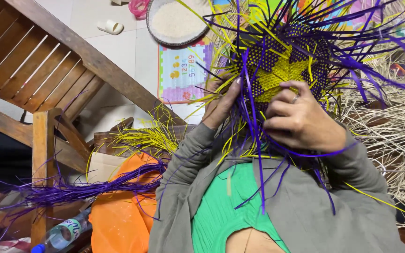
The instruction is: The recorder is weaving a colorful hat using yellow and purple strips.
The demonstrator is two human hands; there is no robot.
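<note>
Two hands raised close above a grey cardigan (pixel 305 215). Left hand (pixel 221 100) at 9 o'clock of the woven piece (pixel 282 70), fingers laid long against its rim among loose strips; cannot tell whether anything is pinched there, since the strips hide the fingertips. Right hand (pixel 301 119) at 6 o'clock of the same piece, curled narrow over its lower edge and holding it. Woven piece itself held up between both hands, just right of centre: a purple-and-yellow checker weave with unworked strip ends fanning out all round, and a long purple strip (pixel 261 178) hanging down toward the chest. Looks like the interlacing stage, with the woven patch small against the length of free ends. Next move calls, by this reading, for picking one free strip out of the tangle, keeping the finished rows pressed flat, and not letting neighbouring ends cross. Further out at 8 o'clock, a purple strip bundle (pixel 94 187) across an orange bag (pixel 118 215), with a plastic bottle (pixel 59 234) beside it. Yellow strips (pixel 151 136) just above. Wooden chair (pixel 48 70) at 10 o'clock. Pale straw heap (pixel 390 136) at 3 o'clock. Farthest, at 11 to 12 o'clock, a play mat (pixel 181 75) and a round tray (pixel 176 21) of white grain.
</note>
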